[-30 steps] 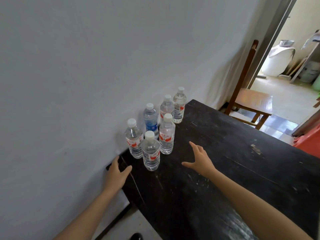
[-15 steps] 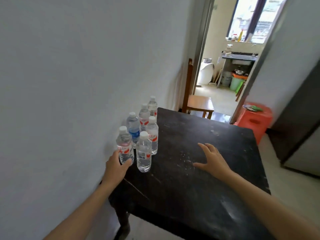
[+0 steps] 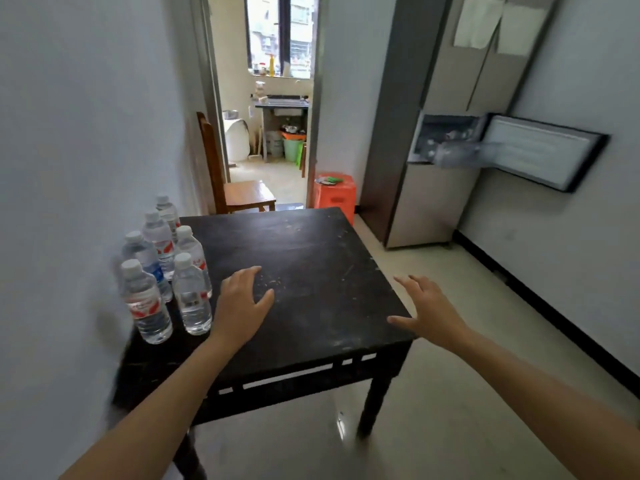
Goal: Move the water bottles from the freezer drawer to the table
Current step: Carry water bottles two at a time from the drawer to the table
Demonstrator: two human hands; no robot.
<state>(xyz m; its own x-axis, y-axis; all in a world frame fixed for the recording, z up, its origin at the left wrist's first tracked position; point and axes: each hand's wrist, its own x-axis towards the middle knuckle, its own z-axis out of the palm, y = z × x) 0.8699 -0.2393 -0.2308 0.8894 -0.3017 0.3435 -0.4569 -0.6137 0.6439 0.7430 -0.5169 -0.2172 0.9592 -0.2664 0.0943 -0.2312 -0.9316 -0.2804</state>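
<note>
Along the table's (image 3: 311, 258) left edge, bottles (image 3: 192, 299) are gathered. Nothing is held by left hand (image 3: 242, 306) or right hand (image 3: 431, 315); the freezer drawer (image 3: 453, 152) should be reached next.

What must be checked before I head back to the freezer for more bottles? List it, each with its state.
1. Left hand free: ok, open, holds nothing.
2. Right hand free: ok, open, holds nothing.
3. Water bottles upright on the table: ok, six stand by the wall.
4. Freezer drawer open: ok, door swung wide.
5. Bottles in that drawer: cannot tell, blurred.
6. Floor on the way there: ok, orange stool stands aside.
</note>
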